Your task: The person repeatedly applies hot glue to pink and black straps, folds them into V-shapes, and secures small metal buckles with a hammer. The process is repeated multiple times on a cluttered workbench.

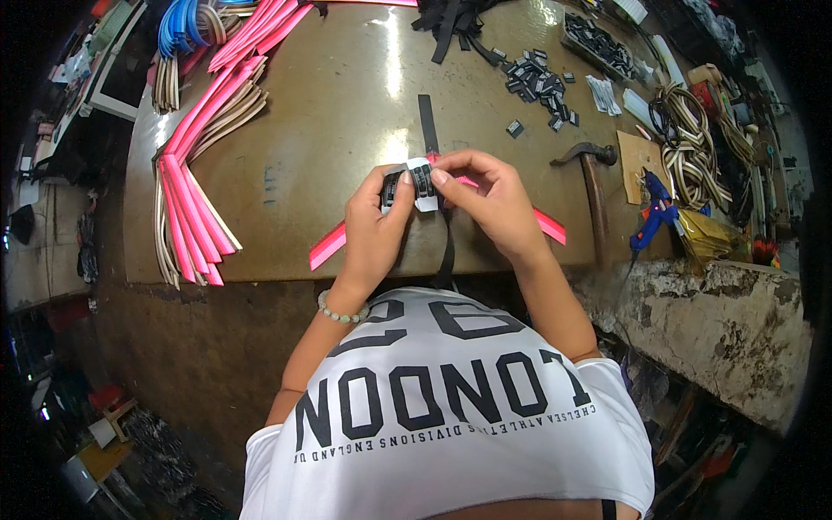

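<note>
Above the table's near edge, my two hands meet at small black-and-white labels (422,180). My left hand (374,227) is closed, its thumb pressing the labels from the front. At their right edge my right hand (496,201) pinches with thumb and forefinger; its other fingers are partly hidden. Behind the labels a black strap (427,123) runs away from me, and a black length also hangs toward my shirt. A pink strip (328,246) lies crosswise beneath my hands, its ends showing on both sides. How strap, strip and labels join is hidden by my fingers.
Pink and beige strips (186,208) lie bundled at left, near a blue coil (180,28). Loose black labels (539,85) are piled at far right beside a box of black pieces (598,43). A hammer (594,191) and blue glue gun (652,217) lie at right.
</note>
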Tool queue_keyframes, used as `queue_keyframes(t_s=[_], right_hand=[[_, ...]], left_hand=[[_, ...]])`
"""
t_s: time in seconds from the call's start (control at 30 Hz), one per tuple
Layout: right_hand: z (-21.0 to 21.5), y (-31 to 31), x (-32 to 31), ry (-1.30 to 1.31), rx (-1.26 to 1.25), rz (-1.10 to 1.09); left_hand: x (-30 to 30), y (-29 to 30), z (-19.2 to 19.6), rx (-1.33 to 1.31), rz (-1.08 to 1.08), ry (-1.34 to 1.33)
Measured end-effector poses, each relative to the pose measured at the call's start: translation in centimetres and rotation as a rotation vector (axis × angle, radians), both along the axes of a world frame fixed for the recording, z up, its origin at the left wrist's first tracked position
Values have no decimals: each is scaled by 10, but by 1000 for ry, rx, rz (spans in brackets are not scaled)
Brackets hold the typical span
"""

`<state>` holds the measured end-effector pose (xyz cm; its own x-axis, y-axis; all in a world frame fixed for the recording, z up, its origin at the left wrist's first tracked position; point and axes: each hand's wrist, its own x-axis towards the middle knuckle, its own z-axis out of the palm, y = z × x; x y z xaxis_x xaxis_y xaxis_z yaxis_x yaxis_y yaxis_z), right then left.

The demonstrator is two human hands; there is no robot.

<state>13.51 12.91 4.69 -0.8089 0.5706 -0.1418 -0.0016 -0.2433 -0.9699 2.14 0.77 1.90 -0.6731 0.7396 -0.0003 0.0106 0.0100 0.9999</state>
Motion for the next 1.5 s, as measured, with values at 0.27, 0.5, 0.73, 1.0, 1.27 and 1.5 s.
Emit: queue_keyframes(t_s=[0.27, 0.5, 0.73, 1.0, 1.27, 1.5], right_hand=[[-8, -5, 7, 120, -257, 301], [2, -32, 6, 179, -43, 89], [-6, -23, 7, 257, 1171, -38], [-14, -20, 12, 281, 1347, -61], [1, -26, 38, 243, 1226, -119], [9, -11, 37, 95, -177, -11]], left_hand=[[-23, -5, -5, -52, 161, -57], [-33, -7, 1, 393, 118, -580], [-37, -11, 5, 425, 111, -726], [-38, -13, -3, 493, 156, -730], [-54, -12, -5, 547, 330, -636], [-52, -23, -2, 374, -12, -648]])
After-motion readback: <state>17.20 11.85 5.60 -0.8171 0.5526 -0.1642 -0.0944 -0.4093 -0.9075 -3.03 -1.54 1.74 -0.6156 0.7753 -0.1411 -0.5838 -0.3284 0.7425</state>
